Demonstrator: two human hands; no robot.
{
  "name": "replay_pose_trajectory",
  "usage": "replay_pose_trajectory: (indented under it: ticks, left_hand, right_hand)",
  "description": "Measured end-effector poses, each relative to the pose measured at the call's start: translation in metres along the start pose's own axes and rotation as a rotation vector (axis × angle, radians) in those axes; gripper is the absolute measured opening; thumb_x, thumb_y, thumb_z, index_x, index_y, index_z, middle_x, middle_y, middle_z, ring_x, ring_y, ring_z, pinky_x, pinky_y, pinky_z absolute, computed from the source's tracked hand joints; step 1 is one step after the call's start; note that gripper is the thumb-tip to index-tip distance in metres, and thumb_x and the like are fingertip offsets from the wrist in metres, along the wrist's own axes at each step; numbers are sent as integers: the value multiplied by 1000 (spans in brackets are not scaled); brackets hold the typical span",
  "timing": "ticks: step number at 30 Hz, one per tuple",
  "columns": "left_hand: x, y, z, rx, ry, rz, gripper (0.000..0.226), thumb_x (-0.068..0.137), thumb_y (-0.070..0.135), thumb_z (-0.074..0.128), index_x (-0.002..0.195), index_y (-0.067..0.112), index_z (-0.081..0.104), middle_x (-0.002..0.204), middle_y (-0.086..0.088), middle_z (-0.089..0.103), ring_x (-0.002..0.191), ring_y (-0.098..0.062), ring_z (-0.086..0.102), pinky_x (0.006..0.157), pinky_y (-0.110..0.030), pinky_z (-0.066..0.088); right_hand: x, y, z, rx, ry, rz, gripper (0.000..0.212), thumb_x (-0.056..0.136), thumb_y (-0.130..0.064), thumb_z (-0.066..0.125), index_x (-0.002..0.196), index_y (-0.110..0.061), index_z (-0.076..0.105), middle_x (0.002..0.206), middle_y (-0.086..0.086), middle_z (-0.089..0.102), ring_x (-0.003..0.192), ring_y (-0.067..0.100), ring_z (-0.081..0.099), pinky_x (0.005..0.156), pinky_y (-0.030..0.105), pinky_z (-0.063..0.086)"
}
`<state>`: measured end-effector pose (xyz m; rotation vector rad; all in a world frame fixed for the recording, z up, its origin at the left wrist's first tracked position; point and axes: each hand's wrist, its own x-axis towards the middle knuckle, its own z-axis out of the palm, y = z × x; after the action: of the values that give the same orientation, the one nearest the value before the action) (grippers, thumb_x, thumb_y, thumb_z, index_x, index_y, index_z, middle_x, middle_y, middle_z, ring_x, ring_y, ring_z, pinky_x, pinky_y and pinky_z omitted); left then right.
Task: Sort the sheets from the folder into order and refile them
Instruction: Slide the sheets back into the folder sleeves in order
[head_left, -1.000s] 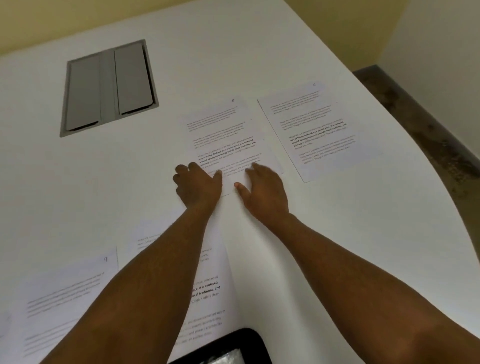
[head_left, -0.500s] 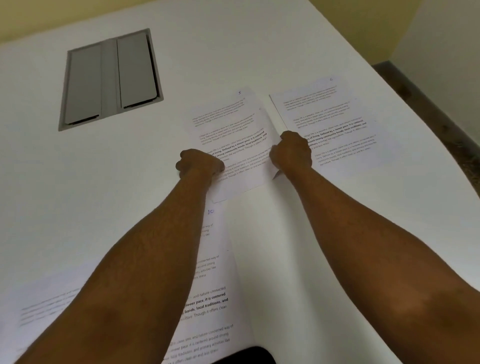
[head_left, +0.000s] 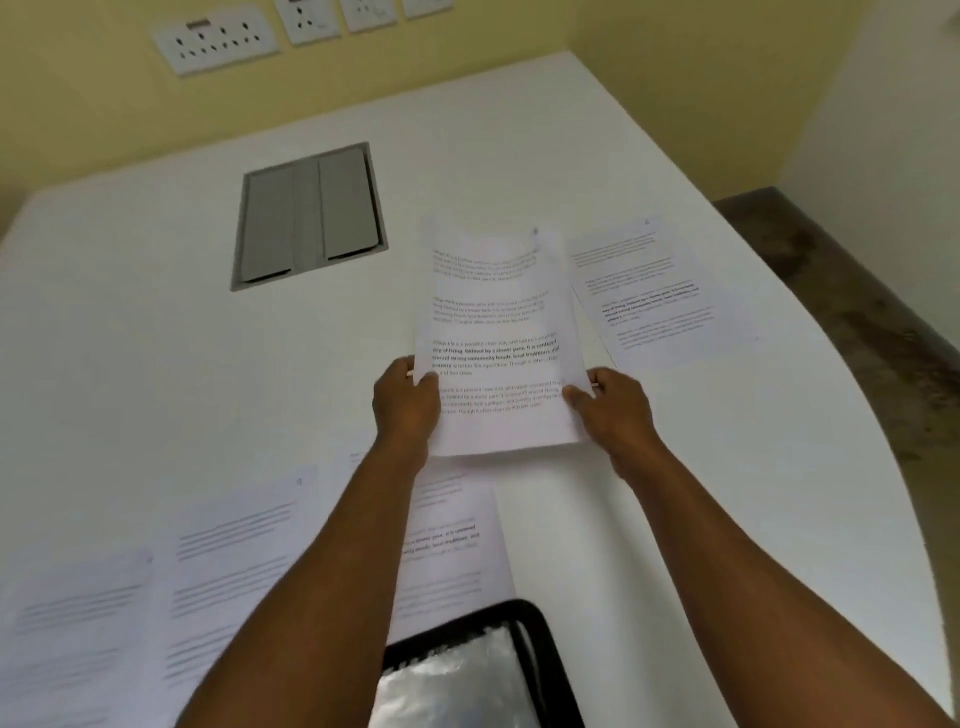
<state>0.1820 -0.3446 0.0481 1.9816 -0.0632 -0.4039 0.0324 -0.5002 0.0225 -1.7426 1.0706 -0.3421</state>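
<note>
Both hands clamp one sheet (head_left: 498, 338) above the table (head_left: 675, 493), left hand (head_left: 408, 405) and right hand (head_left: 615, 410) pinching opposite long edges; folder (head_left: 467, 670) lies nearest, directly below, between the forearms.

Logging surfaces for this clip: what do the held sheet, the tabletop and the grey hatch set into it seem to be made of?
Held sheet: thin white printed paper; it bows between the left hand and right hand. Tabletop: smooth matt white, likely laminate; core not visible. Grey hatch: dull grey with two flat flaps, metal or plastic; cannot tell which.
</note>
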Motion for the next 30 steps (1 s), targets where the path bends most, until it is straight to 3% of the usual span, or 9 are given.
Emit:
replay_pose_trajectory:
  ticks: [6,10,13,17,21,28,30]
  left_hand:
    - [-114,-25,-58,-45,-39,-37,31,95,10,53,125,15,59,115,0,65,97,-14,63,79,-22,49]
    - [-174,-50,-92,-117,-61,-109,29,94,8,55,121,17,60,113,-1,67,96,-15,65,78,-26,52]
    - [-211,-66,-115,-175,-80,-199,24,95,8,55,115,21,60,106,1,69,92,-19,67,74,-32,55]
    - [-245,-92,-139,-163,-80,-204,25,92,5,57,115,16,62,109,-6,70,94,-23,68,85,-41,56]
    - [-275,-107,-157,-182,-99,-233,25,92,5,56,115,15,63,107,-5,70,94,-25,68,85,-42,56]
    - [-310,-129,-173,-189,-159,-275,25,88,1,54,105,16,67,99,-7,74,88,-28,71,83,-47,57]
    - [-316,-136,-174,-182,-167,-291,25,87,0,53,103,14,67,97,-8,74,86,-28,71,82,-47,58]
  right_hand:
    - [-105,25,-12,156,-116,130,4,89,-19,68,91,-16,67,98,1,71,87,17,66,77,32,53]
    - [-163,32,-25,285,-208,196,7,92,-16,64,99,-17,66,101,-2,70,85,14,65,62,23,46]
    - [-199,34,-33,292,-274,218,6,92,-16,63,98,-16,65,101,-1,70,85,15,65,64,24,46]
    - [-240,39,-37,274,-360,245,14,91,-19,64,105,-14,64,103,1,72,90,20,68,71,29,49]
    - [-268,43,-37,276,-355,233,16,90,-26,67,103,-16,65,103,3,72,97,24,69,77,36,50]
    - [-292,43,-35,260,-267,202,28,90,-32,68,97,-4,65,90,4,70,74,18,59,66,31,43]
    - [-297,45,-35,264,-272,182,18,91,-29,67,92,-11,66,88,0,70,71,15,61,59,24,44]
